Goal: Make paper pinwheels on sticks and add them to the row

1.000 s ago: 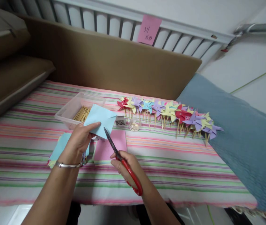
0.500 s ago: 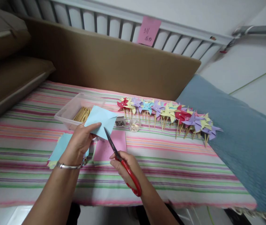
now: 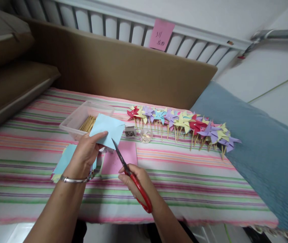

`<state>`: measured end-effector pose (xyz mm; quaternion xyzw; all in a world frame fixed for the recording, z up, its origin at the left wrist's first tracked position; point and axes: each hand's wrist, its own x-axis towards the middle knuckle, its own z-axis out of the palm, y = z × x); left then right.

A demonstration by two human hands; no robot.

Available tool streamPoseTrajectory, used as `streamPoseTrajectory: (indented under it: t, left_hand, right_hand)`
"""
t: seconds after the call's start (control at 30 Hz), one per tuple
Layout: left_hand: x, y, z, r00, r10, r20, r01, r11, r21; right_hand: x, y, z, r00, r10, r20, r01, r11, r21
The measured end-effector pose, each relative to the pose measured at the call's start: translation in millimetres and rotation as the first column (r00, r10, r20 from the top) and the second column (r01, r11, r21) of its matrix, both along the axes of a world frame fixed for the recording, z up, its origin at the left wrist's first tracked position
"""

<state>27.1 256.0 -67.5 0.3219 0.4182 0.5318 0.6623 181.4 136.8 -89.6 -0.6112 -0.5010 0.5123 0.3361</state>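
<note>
My left hand (image 3: 89, 148) pinches a square of blue paper (image 3: 108, 126) with the thumb on top; the fingers beneath are mostly hidden. A slit shows near the paper's right corner. My right hand (image 3: 136, 182) is closed around red-handled scissors (image 3: 140, 190), whose dark blades reach the paper's lower edge, the tip lying over the sheet. Below the blue square, a pink paper sheet (image 3: 123, 158) rests on the striped cloth. Beside my left wrist lies a stack of coloured paper (image 3: 66, 160), blue on top.
A clear plastic box (image 3: 69, 126) holds wooden sticks (image 3: 87, 123). Right of it stand a small box of metal pins (image 3: 130, 131) and a round clear container (image 3: 146, 136). Paper pinwheels (image 3: 183, 122) on sticks lie in a row at the right. A cardboard panel (image 3: 123, 71) stands behind.
The blue paper has shifted slightly left in my left hand's grip. The scissors have moved a little left and down with my right hand, their tip still at the paper.
</note>
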Motion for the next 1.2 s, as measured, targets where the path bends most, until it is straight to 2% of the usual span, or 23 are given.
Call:
streamPoseTrajectory:
  t: [0.17,0.27,0.33,0.4,0.47,0.57,0.67,0.77,0.87,0.93,1.07,1.13,1.2]
  left_hand:
    - [-11,4,3.3,0.993,0.112,0.039,-0.114,0.993,0.040]
    - [-16,3,6.7,0.997,0.077,0.014,-0.078,0.996,0.043]
    - [-15,0,7.7,0.999,-0.025,-0.040,0.025,1.000,0.015]
    - [-9,-5,6.6,0.977,-0.178,-0.117,0.177,0.984,-0.020]
    - [0,-10,3.8,0.921,-0.344,-0.183,0.342,0.939,-0.046]
    - [13,-18,-0.9,0.797,-0.552,-0.246,0.550,0.831,-0.084]
    - [21,-21,-4.5,0.726,-0.625,-0.285,0.616,0.776,-0.135]
    - [29,-21,-9.1,0.761,-0.610,-0.220,0.591,0.792,-0.154]
    - [44,-25,-16.0,0.866,-0.499,0.002,0.494,0.857,-0.146]
    - [58,-33,-20.8,0.910,-0.395,0.130,0.411,0.900,-0.145]
    - [78,-49,-26.8,0.943,-0.291,0.164,0.315,0.937,-0.150]
    - [79,-49,-27.2,0.962,-0.236,0.137,0.256,0.954,-0.156]
    - [72,-42,-25.5,0.982,-0.154,0.107,0.166,0.979,-0.117]
  right_hand:
    - [13,0,-6.2,0.997,0.053,0.051,-0.053,0.999,0.006]
    - [23,2,-8.9,0.997,-0.041,-0.069,0.045,0.997,0.057]
    - [29,4,-8.2,0.976,-0.101,-0.190,0.131,0.979,0.155]
    - [33,6,-7.0,0.946,-0.135,-0.295,0.209,0.949,0.237]
    - [37,8,-7.5,0.909,-0.190,-0.371,0.304,0.911,0.279]
    - [42,11,-12.4,0.847,-0.253,-0.468,0.414,0.865,0.283]
    - [45,13,-18.3,0.817,-0.257,-0.516,0.426,0.872,0.240]
    - [45,14,-22.3,0.783,-0.286,-0.552,0.465,0.859,0.214]
    - [44,16,-26.2,0.735,-0.366,-0.571,0.573,0.786,0.234]
    - [44,17,-28.5,0.718,-0.422,-0.553,0.627,0.737,0.252]
    - [42,19,-28.4,0.730,-0.499,-0.467,0.662,0.686,0.302]
    - [39,19,-25.1,0.746,-0.499,-0.441,0.648,0.697,0.306]
    - [35,19,-21.0,0.769,-0.461,-0.443,0.606,0.746,0.275]
